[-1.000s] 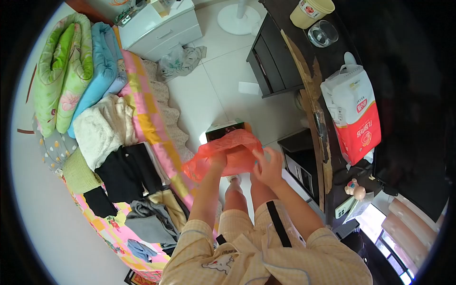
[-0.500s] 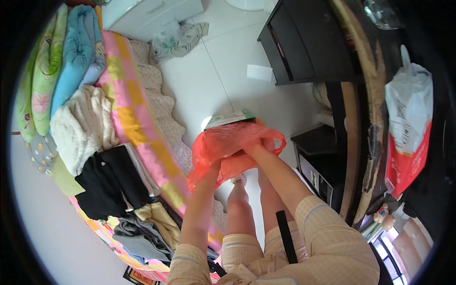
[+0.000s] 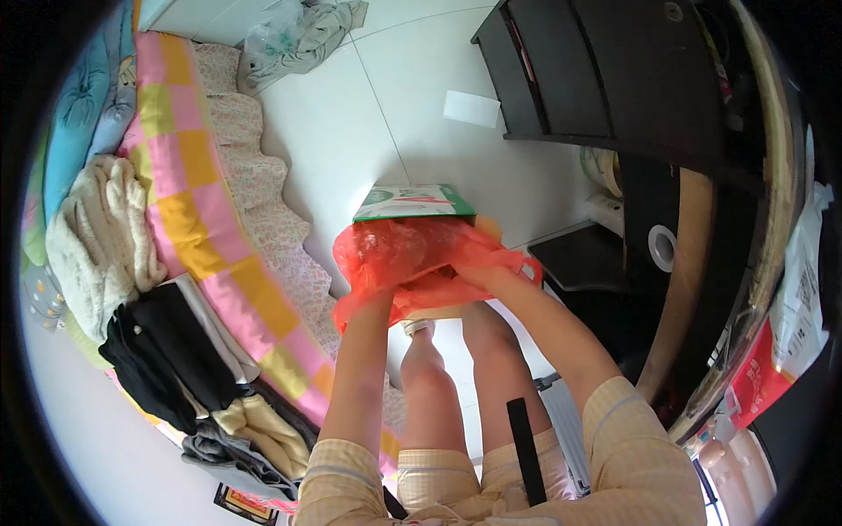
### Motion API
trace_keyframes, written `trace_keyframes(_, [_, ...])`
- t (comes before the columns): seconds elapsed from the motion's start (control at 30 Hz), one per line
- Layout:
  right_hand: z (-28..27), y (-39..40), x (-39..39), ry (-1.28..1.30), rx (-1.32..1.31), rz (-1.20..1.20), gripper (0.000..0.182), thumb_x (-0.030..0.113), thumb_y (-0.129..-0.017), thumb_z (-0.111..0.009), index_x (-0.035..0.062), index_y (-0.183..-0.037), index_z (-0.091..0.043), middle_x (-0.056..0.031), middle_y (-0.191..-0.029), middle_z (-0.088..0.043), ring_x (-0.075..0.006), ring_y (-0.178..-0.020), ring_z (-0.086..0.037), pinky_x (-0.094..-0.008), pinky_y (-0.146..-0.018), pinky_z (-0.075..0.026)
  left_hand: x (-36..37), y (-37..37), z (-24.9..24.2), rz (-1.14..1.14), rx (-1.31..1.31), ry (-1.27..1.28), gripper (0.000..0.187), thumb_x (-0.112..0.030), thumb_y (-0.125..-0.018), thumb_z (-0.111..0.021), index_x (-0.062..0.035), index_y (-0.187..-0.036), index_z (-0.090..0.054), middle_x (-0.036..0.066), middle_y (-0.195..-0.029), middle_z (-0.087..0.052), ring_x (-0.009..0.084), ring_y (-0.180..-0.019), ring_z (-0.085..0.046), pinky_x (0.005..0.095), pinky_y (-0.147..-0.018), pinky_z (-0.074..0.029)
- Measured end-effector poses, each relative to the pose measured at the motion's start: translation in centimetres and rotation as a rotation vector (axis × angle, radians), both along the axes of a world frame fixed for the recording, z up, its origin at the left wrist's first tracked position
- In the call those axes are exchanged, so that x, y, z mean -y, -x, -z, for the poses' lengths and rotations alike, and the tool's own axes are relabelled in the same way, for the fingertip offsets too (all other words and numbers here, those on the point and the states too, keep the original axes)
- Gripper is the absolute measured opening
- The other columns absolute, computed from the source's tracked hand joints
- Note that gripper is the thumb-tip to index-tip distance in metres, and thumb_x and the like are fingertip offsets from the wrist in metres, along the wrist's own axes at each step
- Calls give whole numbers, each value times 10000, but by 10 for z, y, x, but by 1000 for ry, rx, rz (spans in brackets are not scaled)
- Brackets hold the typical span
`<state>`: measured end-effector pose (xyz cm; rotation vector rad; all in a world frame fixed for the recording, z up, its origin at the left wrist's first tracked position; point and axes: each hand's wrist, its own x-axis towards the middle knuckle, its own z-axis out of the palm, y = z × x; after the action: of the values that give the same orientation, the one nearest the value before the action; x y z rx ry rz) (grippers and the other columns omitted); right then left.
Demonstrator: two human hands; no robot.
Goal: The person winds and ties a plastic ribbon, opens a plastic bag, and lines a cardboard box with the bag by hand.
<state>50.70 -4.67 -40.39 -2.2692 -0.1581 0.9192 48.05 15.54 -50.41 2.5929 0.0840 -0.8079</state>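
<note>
A red, thin plastic bag (image 3: 377,250) is spread crumpled over the top of a cardboard box with a green and white printed side (image 3: 414,203). Both my arms reach down into the bag's folds. My left hand (image 3: 379,294) goes in at the left, its fingers hidden by the red plastic. On the other side my right hand (image 3: 469,273) dips into the bag's dark opening, and its fingers are also out of sight. The box stands in front of my legs, low over the floor.
Left is a bed with a checked sheet (image 3: 189,228), folded black clothes (image 3: 180,351) and a white fleece (image 3: 96,228). A dark cabinet (image 3: 570,70) stands to the right. White paper (image 3: 472,109) and a grey cloth (image 3: 311,44) lie on the tiled floor (image 3: 351,123).
More of the box's printed side shows beyond the bag. The red plastic sits differently around my hands, which stay in it. The view has shifted, with the bed further left.
</note>
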Motion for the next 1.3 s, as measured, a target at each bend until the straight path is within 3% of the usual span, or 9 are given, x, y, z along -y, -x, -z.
trace_keyframes(0.37, [-30,-5,2,-90,-197,140,297,209,-769,-460,81,-1038,-466,-124,-992,-513,-254,-920,-490,-355,-760,-385,37,3,52,-219,-318,292,342,-184,-809,-350,-63,-1125,-402,130,-1082,-477,259,-950,-487,314,-802,-402])
trace_keyframes(0.47, [-61,-2,6,47,125,268,290,154,-735,-503,61,-1006,-462,-158,-926,-522,-299,-841,-513,-390,-678,-410,40,-38,-80,245,-304,-107,347,-169,-812,-359,-68,-1144,-375,141,-1095,-465,253,-966,-481,301,-797,-407])
trace_keyframes(0.57, [-62,6,20,223,234,423,286,161,-730,-511,37,-981,-452,-179,-869,-523,-336,-769,-513,-409,-639,-413,17,-18,-136,230,-365,-194,374,-89,-743,-441,-31,-1112,-415,223,-1013,-489,258,-865,-536,317,-707,-443])
trace_keyframes(0.63, [-54,8,24,345,253,437,287,185,-739,-503,19,-966,-448,-186,-841,-524,-349,-735,-510,-414,-631,-413,0,-12,-141,-983,-230,1077,417,-107,-739,-490,-21,-1136,-390,203,-1047,-484,226,-909,-524,286,-754,-420])
trace_keyframes(0.67, [-47,5,26,283,313,440,310,196,-739,-505,15,-981,-435,-184,-837,-524,-360,-731,-503,-412,-637,-411,-12,-17,-145,-984,-226,1077,417,-107,-739,-490,-21,-1136,-390,203,-1047,-484,226,-909,-524,286,-754,-420])
trace_keyframes(0.77, [-29,-20,22,151,298,462,311,232,-750,-492,3,-959,-460,-195,-839,-517,-376,-751,-489,-415,-656,-402,-43,-51,-165,352,205,349,417,-179,-780,-489,-58,-1160,-371,114,-993,-534,190,-921,-503,269,-826,-374])
trace_keyframes(0.9, [32,-52,29,-134,-144,629,285,259,-767,-462,24,-912,-531,-135,-819,-532,-285,-718,-510,-364,-627,-409,-57,-84,-113,-331,-228,617,220,-212,-798,-494,-19,-876,-566,-24,-718,-520,81,-641,-465,209,-601,-383])
trace_keyframes(1.03, [29,-76,45,-452,-896,875,304,310,-769,-456,69,-926,-555,-40,-763,-512,-157,-656,-481,-277,-579,-395,-60,-114,-76,-725,-80,815,299,-249,-821,-457,-4,-674,-546,-64,-528,-382,34,-487,-312,197,-429,-255])
trace_keyframes(1.3, [48,-34,36,-777,-979,1035,328,295,-819,-393,42,-992,-511,-67,-795,-523,-132,-718,-512,-259,-603,-422,-101,-75,-26,-1292,-840,816,335,-326,-826,-406,-47,-797,-590,-59,-478,-409,57,-410,-344,166,-383,-273])
